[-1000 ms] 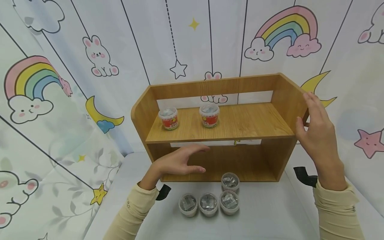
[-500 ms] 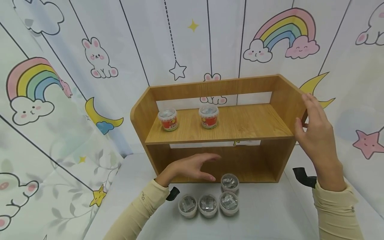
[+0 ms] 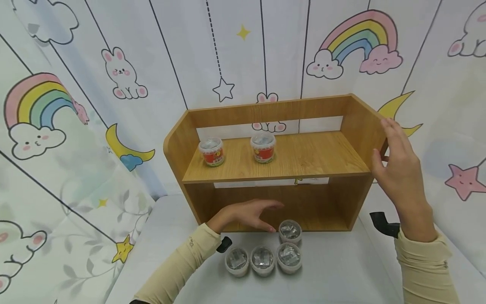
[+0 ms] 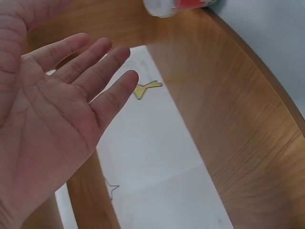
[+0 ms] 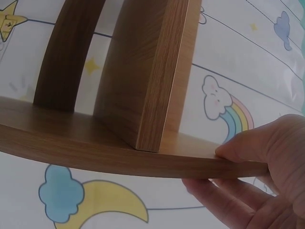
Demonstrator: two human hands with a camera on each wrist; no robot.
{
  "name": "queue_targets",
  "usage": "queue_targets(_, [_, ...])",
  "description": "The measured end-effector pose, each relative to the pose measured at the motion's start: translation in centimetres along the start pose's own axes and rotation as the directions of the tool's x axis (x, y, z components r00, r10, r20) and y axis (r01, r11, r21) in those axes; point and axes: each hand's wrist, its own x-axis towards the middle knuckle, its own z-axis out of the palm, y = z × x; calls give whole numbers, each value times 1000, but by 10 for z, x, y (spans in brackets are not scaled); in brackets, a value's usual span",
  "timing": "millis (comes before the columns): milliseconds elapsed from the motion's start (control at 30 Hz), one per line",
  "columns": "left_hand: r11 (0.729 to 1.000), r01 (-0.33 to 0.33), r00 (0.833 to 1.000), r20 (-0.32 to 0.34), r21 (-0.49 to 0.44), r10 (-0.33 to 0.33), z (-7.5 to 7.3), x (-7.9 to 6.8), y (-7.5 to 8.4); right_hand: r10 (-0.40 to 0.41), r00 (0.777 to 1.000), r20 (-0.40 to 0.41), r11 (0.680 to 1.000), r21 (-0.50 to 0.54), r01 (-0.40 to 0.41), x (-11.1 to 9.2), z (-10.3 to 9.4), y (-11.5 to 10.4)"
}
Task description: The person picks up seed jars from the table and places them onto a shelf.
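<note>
My left hand [image 3: 246, 213] is in front of the lower compartment, fingers extended and thumb apart, holding nothing. Its thumb tip is just left of the rearmost clear-lidded tub [image 3: 290, 230], which stands at the shelf's front edge. The palm faces the left wrist view, where part of a red-labelled tub [image 4: 183, 5] shows at the top. My right hand [image 3: 400, 173] grips the right side panel of the two-tier wooden shelf [image 3: 315, 156]. In the right wrist view the panel [image 5: 109, 156] lies between thumb [image 5: 243, 145] and fingers [image 5: 221, 200].
Two red-labelled tubs stand on the upper tier, one at the left [image 3: 212, 153] and one nearer the middle [image 3: 263, 148]. Three more tubs form a row on the white table [image 3: 334, 270] in front. A cartoon-printed curtain [image 3: 152, 50] hangs behind.
My left hand has moved right and slightly down, closer to the rearmost tub on the table. The right hand stays on the side panel, and the tubs have not moved.
</note>
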Motion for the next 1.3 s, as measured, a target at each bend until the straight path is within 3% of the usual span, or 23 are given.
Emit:
queue_targets(267, [998, 30, 998, 59, -52, -27, 6, 13, -9, -3, 1000, 2, 1000, -2, 3, 0, 0, -1])
queue_targets(900, [993, 101, 985, 146, -60, -92, 23, 34, -27, 7, 1000, 6, 1000, -1, -7, -1, 1, 0])
queue_targets(1300, [991, 93, 975, 211, -93, -71, 33, 51, -30, 1, 1000, 10, 1000, -6, -1, -1, 0, 1])
